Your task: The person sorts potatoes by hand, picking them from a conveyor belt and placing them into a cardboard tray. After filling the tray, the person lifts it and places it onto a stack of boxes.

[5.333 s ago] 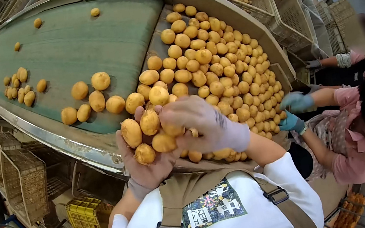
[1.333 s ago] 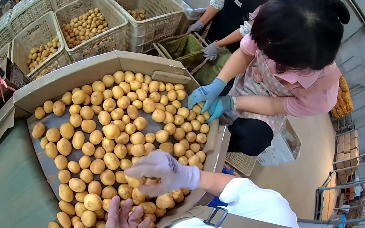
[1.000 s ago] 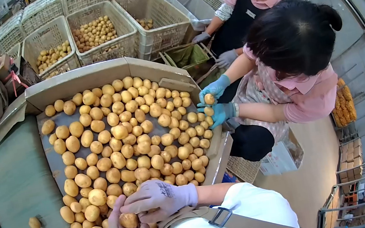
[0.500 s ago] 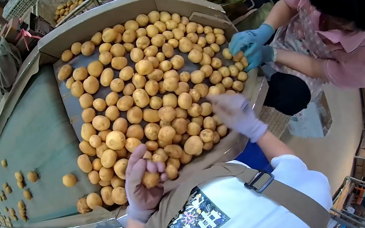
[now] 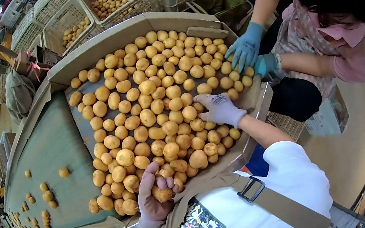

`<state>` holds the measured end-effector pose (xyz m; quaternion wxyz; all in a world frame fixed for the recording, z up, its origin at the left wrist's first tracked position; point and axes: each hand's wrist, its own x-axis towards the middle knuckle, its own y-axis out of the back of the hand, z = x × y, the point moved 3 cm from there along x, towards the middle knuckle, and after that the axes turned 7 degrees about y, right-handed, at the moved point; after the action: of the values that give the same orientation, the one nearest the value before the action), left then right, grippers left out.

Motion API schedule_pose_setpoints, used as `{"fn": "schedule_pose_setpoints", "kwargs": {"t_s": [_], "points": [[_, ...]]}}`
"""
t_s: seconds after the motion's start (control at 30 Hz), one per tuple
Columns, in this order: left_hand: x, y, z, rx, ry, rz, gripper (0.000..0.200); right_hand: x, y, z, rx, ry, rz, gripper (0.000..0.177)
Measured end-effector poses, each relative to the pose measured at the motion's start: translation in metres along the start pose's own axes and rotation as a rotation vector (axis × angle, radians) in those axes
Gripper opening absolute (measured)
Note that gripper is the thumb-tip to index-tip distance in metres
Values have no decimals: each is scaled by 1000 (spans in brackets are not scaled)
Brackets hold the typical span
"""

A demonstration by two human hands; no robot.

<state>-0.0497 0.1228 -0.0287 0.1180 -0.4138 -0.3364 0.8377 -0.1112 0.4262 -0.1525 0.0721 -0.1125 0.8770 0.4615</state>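
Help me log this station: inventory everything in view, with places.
Potatoes: uncountable, yellow, tray, belt, crates
Tray: one, brown rim, centre
Conveyor belt: one, green, left
Crates: several, pale, mostly top
Bin: one, green, upper right
Bundle: one, grey, upper left
Box: one, whitish, right
Co-worker: one, pink shirt, blue gloves, right
Background: too small to count
Shirt: one, white, bottom
Left hand: one, mauve glove, lower centre, holding potato
Right hand: one, pale glove, centre, among potatoes
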Motion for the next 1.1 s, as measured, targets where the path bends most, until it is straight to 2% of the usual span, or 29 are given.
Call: {"fn": "schedule_pose_setpoints", "kwargs": {"t_s": [0.1,0.13,0.17,0.23,0.27,0.3,0.37,0.47,0.6,0.7,0.73,0.77,0.8,0.83,0.87,0.9,1.0,1.1], "points": [[-3,-4,0,66,-19,-62,38,-8,2,13,274,122,457,50],[-4,-8,0,84,-3,-18,41,-14,1,18,546,17,491,46],[-6,-12,1,102,13,23,45,-23,14,9,503,40,583,50],[-3,-6,-4,94,79,-45,53,-31,10,-4,626,159,546,51],[-1,-8,-6,123,106,-56,54,-38,17,-27,513,286,597,51],[0,-10,-8,153,134,-68,56,-35,5,-33,678,390,539,53],[2,-12,-10,177,167,-94,59,-46,13,-68,693,335,402,52],[5,-14,-9,192,215,-106,63,-55,21,-117,669,561,210,52],[1,-18,-2,348,259,-177,61,-56,26,-133,633,643,158,52],[-3,-1,-11,253,164,-195,59,-54,27,-121,621,409,42,51],[-1,3,-9,146,222,-203,58,-49,26,-108,562,399,210,51],[-2,6,-8,112,217,-215,57,-41,30,-90,426,330,207,49],[-3,8,-7,78,210,-227,57,-35,28,-72,341,215,83,48],[-2,10,-6,46,203,-240,57,-29,28,-58,230,160,72,46],[-2,6,-7,93,175,-142,56,-20,28,-47,224,108,93,45],[-1,5,-6,105,174,-168,56,-10,27,-39,219,53,114,45],[0,5,-4,155,166,-201,55,32,-8,-26,-124,233,226,41],[1,5,-2,163,159,-156,56,54,12,-59,-145,-1,11,44]]}}
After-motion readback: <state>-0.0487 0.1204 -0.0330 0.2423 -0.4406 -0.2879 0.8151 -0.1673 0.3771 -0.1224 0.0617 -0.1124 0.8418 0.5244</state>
